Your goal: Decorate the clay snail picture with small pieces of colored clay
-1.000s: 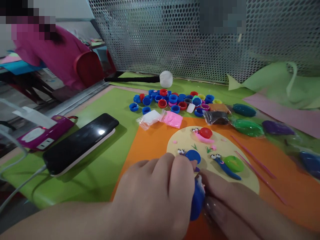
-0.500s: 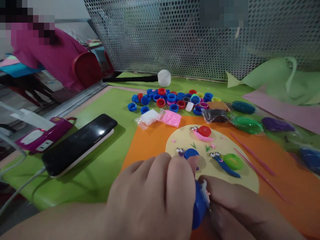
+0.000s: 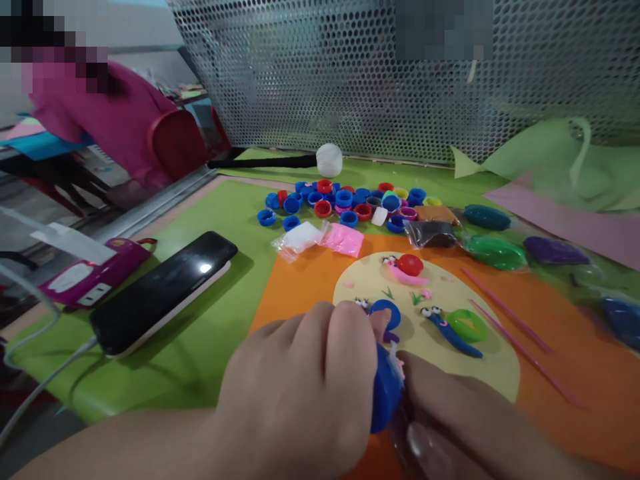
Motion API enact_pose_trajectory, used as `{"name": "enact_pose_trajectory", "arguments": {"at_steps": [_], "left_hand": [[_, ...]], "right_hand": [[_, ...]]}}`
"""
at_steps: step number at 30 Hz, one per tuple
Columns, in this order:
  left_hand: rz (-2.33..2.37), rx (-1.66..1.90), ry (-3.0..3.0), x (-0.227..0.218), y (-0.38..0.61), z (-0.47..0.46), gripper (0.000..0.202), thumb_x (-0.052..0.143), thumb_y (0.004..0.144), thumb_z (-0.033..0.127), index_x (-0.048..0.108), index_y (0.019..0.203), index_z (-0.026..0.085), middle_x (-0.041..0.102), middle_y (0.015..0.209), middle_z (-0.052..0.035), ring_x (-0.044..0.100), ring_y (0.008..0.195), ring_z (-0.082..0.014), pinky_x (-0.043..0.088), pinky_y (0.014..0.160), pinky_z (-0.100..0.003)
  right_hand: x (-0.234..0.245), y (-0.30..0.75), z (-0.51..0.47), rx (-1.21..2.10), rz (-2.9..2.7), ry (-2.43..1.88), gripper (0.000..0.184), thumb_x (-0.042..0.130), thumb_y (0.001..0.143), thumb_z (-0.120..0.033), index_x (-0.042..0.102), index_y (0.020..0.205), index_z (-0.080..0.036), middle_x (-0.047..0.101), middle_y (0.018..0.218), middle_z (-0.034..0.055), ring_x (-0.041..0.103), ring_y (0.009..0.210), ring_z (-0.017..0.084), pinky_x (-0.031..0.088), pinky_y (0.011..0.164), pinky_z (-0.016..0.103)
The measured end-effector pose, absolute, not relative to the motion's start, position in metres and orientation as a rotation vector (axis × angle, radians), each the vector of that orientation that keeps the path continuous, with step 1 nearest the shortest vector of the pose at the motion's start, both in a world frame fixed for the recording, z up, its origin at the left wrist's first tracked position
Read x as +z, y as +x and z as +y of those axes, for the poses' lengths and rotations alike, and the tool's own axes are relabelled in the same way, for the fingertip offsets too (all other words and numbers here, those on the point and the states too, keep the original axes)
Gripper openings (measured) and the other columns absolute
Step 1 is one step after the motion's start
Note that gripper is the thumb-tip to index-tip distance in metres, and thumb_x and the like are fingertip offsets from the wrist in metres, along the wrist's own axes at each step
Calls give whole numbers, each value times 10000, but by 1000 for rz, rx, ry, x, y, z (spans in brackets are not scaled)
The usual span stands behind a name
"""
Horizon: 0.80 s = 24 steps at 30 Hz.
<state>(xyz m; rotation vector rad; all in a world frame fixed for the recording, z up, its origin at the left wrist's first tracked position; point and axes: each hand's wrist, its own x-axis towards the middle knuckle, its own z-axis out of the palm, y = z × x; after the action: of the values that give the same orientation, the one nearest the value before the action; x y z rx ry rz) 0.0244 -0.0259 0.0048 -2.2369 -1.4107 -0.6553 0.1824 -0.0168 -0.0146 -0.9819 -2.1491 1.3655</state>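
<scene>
My left hand (image 3: 300, 380) is closed around a blue plastic cap (image 3: 385, 393), low in front of me. At the cap's right edge sticks out a whitish, pinkish bit. My right hand (image 3: 465, 413) is closed against that edge; whatever its fingers pinch is hidden. Just beyond lies a cream paper oval (image 3: 350, 283) with three clay snails: a pink one with a red cap shell (image 3: 410, 265), a purple one with a blue shell (image 3: 386, 312), partly covered by my left hand, and a blue one with a green shell (image 3: 467, 325).
Behind the orange sheet (image 3: 280, 287) lies a heap of bottle caps (image 3: 344, 198). Clay packets, such as a green one (image 3: 495, 252), lie to the right, near pink sticks (image 3: 525, 353). A phone (image 3: 165, 293) and purple socket block (image 3: 95, 273) are left. A person in pink (image 3: 115, 113) sits beyond.
Both hands have shifted slightly left with the blue cap between them, and the cap sits a little higher. The right fingers have turned, showing a thumbnail. The things on the table stay put.
</scene>
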Motion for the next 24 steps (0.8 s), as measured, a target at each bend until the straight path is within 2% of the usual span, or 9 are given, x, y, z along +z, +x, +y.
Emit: {"name": "enact_pose_trajectory", "arguments": {"at_steps": [3, 6, 10, 12, 14, 17, 20, 24], "left_hand": [[-1361, -649, -2192, 4, 27, -26, 407, 273, 915, 129, 370, 531, 222, 384, 356, 44, 377, 242, -119, 233, 260, -243], [-1313, -589, -2178, 7, 27, -25, 407, 292, 905, 97, 386, 528, 217, 382, 349, 48, 401, 235, -116, 251, 253, -243], [-1289, -541, -2143, 10, 27, -24, 422, 275, 902, 73, 368, 518, 219, 391, 342, 45, 410, 232, -111, 253, 263, -242], [-1290, -537, -2120, 9, 28, -24, 420, 268, 903, 72, 358, 521, 222, 380, 341, 44, 405, 234, -113, 251, 273, -245], [-1296, -546, -2130, 5, 28, -24, 415, 252, 912, 91, 356, 533, 224, 374, 346, 41, 406, 239, -122, 247, 282, -254], [-1400, -545, -2274, 0, 24, -24, 319, 276, 891, 140, 371, 598, 222, 402, 382, 40, 436, 263, -144, 224, 304, -271], [-1602, -490, -2529, -3, 16, -24, 132, 391, 808, 188, 370, 681, 214, 457, 451, 50, 486, 320, -147, 207, 339, -242], [-1780, -419, -2602, -1, 8, -19, 156, 440, 821, 249, 370, 688, 206, 478, 505, 43, 508, 379, -138, 189, 386, -223]], "right_hand": [[-21, 182, -19, 1295, -2216, -1043, 146, 432, 829, -325, 558, 811, -255, 477, 454, -33, 422, 340, 132, 341, 305, 192], [-25, 182, -24, 1158, -2239, -1072, 107, 435, 827, -287, 539, 823, -263, 467, 463, -32, 422, 347, 137, 340, 311, 201], [-16, 180, -23, 995, -2189, -978, 135, 404, 795, -151, 448, 691, -225, 517, 578, -19, 496, 509, 120, 404, 451, 180], [-11, 179, -21, 986, -2190, -945, 174, 354, 778, -89, 406, 656, -202, 503, 617, -25, 475, 565, 99, 398, 508, 160], [-11, 178, -18, 1043, -2198, -911, 181, 325, 758, -63, 364, 635, -190, 438, 594, -42, 408, 538, 76, 360, 491, 132], [-14, 179, -13, 1069, -2191, -889, 162, 344, 728, -77, 290, 622, -186, 340, 562, -57, 316, 492, 68, 302, 446, 125], [-10, 181, -9, 994, -2248, -928, 162, 353, 743, -91, 295, 631, -192, 330, 545, -60, 306, 473, 73, 275, 428, 148], [6, 191, -8, 906, -2373, -947, 190, 340, 803, -130, 335, 626, -200, 371, 508, -60, 312, 427, 79, 247, 390, 178]]}}
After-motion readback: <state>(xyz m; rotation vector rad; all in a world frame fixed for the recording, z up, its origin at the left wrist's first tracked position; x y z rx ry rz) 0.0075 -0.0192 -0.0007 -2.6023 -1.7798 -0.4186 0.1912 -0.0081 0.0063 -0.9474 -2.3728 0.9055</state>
